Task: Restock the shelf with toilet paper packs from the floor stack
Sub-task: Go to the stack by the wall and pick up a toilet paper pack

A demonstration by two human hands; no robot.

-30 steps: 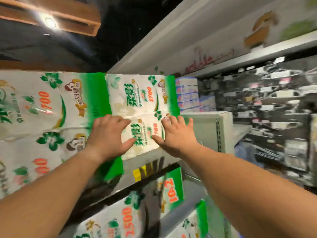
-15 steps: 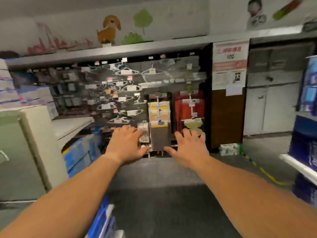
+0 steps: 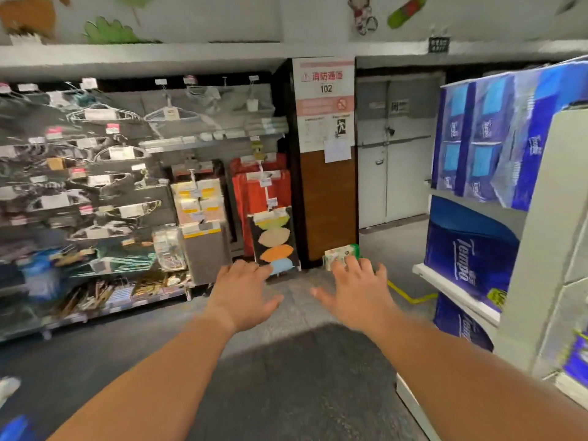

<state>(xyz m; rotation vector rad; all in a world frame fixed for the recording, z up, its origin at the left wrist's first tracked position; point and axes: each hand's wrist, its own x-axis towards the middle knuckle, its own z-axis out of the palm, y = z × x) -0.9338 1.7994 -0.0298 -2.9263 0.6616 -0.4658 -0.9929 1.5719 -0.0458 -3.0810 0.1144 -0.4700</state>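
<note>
The right hand (image 3: 358, 289) covered the lower part of the green-and-white pack (image 3: 342, 255) on the floor, so its print could not be read. The hangers (image 3: 105, 160) on the left rack were smeared by motion blur, their tags illegible. The blue packs (image 3: 471, 259) on the right shelf (image 3: 455, 291) ran out past the picture's edge. A white shape (image 3: 8, 386) at the left edge was cut off and too blurred to identify.

Both forearms are bare right up to the lower edge of the view, no sleeve showing. The left hand (image 3: 245, 292) and right hand (image 3: 358, 289) wear no gloves, rings or watch; both look motion-blurred.
</note>
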